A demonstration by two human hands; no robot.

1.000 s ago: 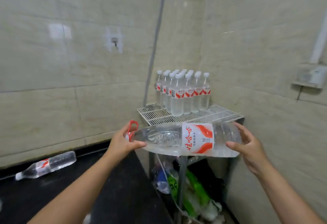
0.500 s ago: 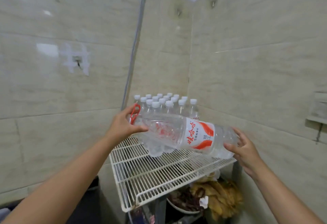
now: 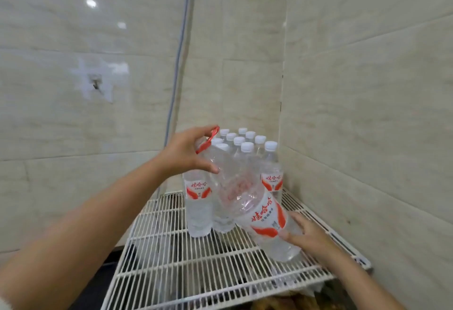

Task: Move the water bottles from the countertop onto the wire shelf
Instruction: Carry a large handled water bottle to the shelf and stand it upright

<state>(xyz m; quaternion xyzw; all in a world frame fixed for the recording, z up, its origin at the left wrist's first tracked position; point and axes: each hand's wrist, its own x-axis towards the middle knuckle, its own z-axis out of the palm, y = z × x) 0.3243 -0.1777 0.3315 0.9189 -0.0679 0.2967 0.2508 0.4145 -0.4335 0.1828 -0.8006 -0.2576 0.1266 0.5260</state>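
Red "娃哈哈" on the water bottles' (image 3: 198, 208) labels (image 3: 266, 219)

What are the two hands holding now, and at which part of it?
Both hold one large water bottle, tilted over the wire shelf. The left hand grips its neck by the red handle; the right hand holds its lower body near the base.
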